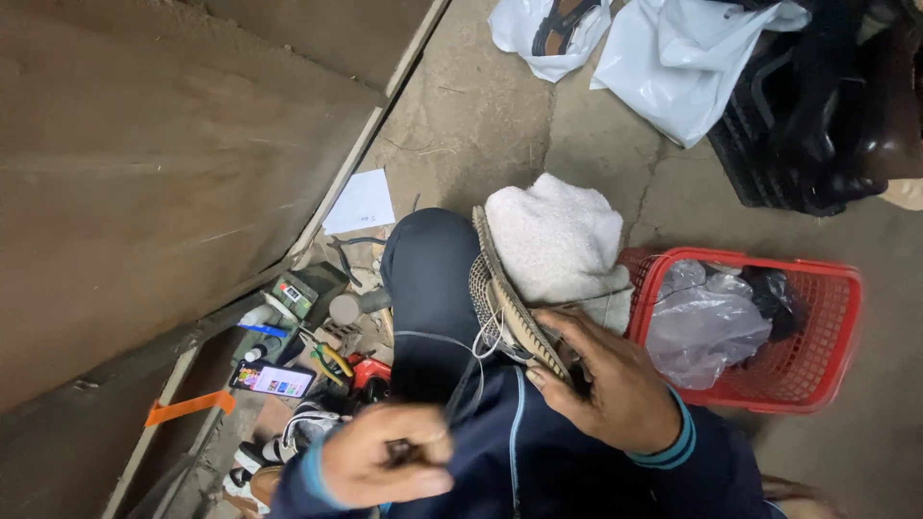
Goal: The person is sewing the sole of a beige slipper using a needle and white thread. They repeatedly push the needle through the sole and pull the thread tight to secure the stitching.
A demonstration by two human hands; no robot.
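— What sits in the red basket (838, 317)?
— Crumpled clear plastic bags (694, 327) and something black.
— And the hands?
— The right hand (615, 380) has its grip clamped on a woven shoe sole (505, 298) resting on the knee, beside a white towel (558, 235). The left hand (385, 461) pinches thread (452, 338), fingers together.

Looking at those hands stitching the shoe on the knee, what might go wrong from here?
The thread runs slack between both hands, so it may tangle or snag. The left hand pinches something small and blurred, perhaps a needle; a slip might prick the right hand steadying the shoe sole. The sole sits on its edge on the knee and might slide off.
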